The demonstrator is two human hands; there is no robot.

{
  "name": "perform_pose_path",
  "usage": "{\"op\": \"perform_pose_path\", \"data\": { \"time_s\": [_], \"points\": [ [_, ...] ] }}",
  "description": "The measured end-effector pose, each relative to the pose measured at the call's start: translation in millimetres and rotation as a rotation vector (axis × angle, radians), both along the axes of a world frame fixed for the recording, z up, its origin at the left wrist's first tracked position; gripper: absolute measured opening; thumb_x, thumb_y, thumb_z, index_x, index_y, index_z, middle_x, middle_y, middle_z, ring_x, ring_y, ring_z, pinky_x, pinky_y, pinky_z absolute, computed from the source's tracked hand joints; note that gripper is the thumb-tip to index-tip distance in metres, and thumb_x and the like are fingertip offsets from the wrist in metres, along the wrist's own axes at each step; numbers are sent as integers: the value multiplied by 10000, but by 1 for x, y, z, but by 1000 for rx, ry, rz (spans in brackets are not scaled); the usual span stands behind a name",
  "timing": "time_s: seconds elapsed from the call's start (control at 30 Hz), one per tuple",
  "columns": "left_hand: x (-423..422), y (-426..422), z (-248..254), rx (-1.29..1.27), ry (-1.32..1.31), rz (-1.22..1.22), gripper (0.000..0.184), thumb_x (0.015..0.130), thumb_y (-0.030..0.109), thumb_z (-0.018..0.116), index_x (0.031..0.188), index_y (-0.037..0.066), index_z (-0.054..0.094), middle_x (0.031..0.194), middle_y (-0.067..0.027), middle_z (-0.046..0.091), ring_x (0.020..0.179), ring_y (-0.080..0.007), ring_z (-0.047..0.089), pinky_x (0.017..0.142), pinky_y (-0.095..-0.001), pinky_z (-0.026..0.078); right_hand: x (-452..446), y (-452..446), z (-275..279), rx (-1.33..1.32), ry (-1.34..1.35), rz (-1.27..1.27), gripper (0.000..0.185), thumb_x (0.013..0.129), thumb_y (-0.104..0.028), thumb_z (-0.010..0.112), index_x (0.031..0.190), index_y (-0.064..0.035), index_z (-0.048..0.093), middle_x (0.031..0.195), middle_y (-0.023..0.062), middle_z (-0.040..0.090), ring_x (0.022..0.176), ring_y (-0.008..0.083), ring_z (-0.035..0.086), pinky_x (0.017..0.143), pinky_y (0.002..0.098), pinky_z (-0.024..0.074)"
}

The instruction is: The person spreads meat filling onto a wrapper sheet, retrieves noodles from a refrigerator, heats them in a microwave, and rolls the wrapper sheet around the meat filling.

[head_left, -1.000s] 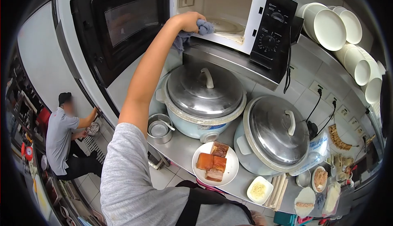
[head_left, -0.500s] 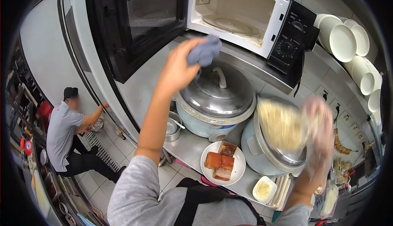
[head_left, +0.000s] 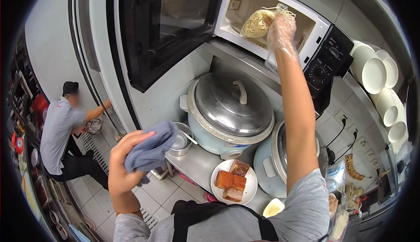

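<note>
In a clear plastic glove, my right hand [head_left: 282, 29] reaches into the open microwave [head_left: 316, 27] and grips a bag of noodles [head_left: 258, 24] at its gathered top. Pale strands show through the clear bag, and the glass turntable is largely hidden behind it. Lower left, my left hand [head_left: 124, 161] is closed around a folded blue-grey cloth [head_left: 151, 148], away from the counter. The microwave door [head_left: 173, 18] stands swung out to the left.
Below the shelf are a lidded rice cooker [head_left: 232, 106] and a second cooker [head_left: 267, 158]. A plate [head_left: 249, 194] of braised meat, a small dish [head_left: 273, 208] and a metal pot [head_left: 180, 143] share the counter. Stacked white bowls [head_left: 367, 69] stand right; a co-worker [head_left: 63, 132] is left.
My right hand has carried the noodle bag from above the second cooker up into the microwave. My left hand has moved down and left with the cloth, away from the microwave's front.
</note>
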State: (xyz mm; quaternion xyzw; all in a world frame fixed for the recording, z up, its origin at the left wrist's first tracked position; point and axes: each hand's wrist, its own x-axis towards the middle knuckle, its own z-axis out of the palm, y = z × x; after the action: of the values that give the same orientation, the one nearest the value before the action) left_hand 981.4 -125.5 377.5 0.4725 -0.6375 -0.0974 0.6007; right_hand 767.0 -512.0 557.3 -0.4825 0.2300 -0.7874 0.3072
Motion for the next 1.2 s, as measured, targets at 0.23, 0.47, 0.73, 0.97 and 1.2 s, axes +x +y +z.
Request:
{"op": "perform_pose_path", "data": {
  "time_s": [0.23,0.47,0.73,0.97,1.2],
  "points": [
    [19,15,-27,8,9,177,500,566,64,679,1061,2,642,992,-151,644,932,-265,622,846,-327,456,-12,-113,14,115,-79,176,231,836,-64,598,1049,15,557,913,117,607,812,202,610,725,315,552],
    [29,11,-44,43,55,264,482,606,86,642,1080,1,626,1034,-154,619,982,-254,602,892,-322,432,-48,-88,22,84,1943,-747,328,794,-260,663,1029,-31,659,1076,168,637,1026,299,617,863,388,523],
    [30,2,-35,4,253,191,607,654,101,650,1227,-30,498,1201,-146,521,1132,-236,523,986,-333,377,-32,-60,40,168,1876,-986,366,749,-251,644,1099,-145,647,1184,110,606,1102,295,570,921,380,485],
    [36,-32,-18,-136,255,68,949,689,200,726,1460,29,199,1411,-191,346,1256,-264,441,1017,-371,382,-56,-73,10,-40,2160,-821,285,799,-205,574,1071,-175,654,1156,47,619,1095,261,570,917,360,484],
    [46,-80,-22,-256,89,-11,943,697,164,734,1448,-19,194,1474,-198,269,1326,-254,359,1055,-360,328,-49,66,8,38,1333,-527,280,832,-281,564,970,-67,679,928,134,687,873,265,657,808,362,500]
  ]
}}
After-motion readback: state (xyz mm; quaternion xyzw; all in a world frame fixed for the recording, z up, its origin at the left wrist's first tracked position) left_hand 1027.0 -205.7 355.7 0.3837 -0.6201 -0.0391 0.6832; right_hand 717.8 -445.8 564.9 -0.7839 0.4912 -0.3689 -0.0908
